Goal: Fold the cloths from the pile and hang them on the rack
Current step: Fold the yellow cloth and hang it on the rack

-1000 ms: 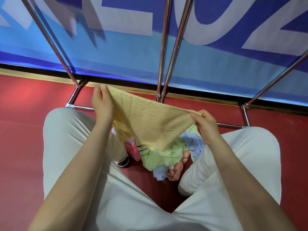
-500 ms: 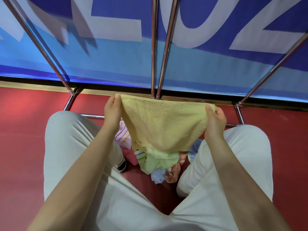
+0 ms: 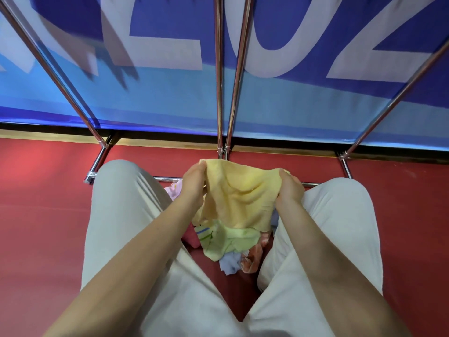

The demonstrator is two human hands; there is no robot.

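Person crouched, knees apart, head cam looking down. Yellow cloth point(image 3: 239, 198) held up btwn both hands, above the pile point(image 3: 230, 244) on the red floor point(image 3: 48, 215) btwn the legs. Left hand point(image 3: 194, 184) pinches cloth's top left corner, fingers curled over the edge; right hand point(image 3: 289, 188) grips top right corner, fingers curled round it. Hands close together, so top edge sags in the middle and cloth hangs slack w/ creases; lower hem dangles just over a green cloth point(image 3: 230, 239) in the pile, may be touching, can't tell. Pile also shows pink, blue, orange-patterned pieces. Rack point(image 3: 220, 93): chrome tubes rising in front of a blue banner point(image 3: 170, 93), base bar on floor just behind the hands. No cloth visible on the rack in this view. Judgement: fold in progress, hanging not yet begun. Risks: corners misaligned as the hands meet → skewed fold, since slack hides the edges; dangling hem could snag or drag a pile piece up w/ it; a light pinch on one corner could slip and drop the cloth back into the pile; cramped space btwn knees and rack base may catch the cloth on lift.
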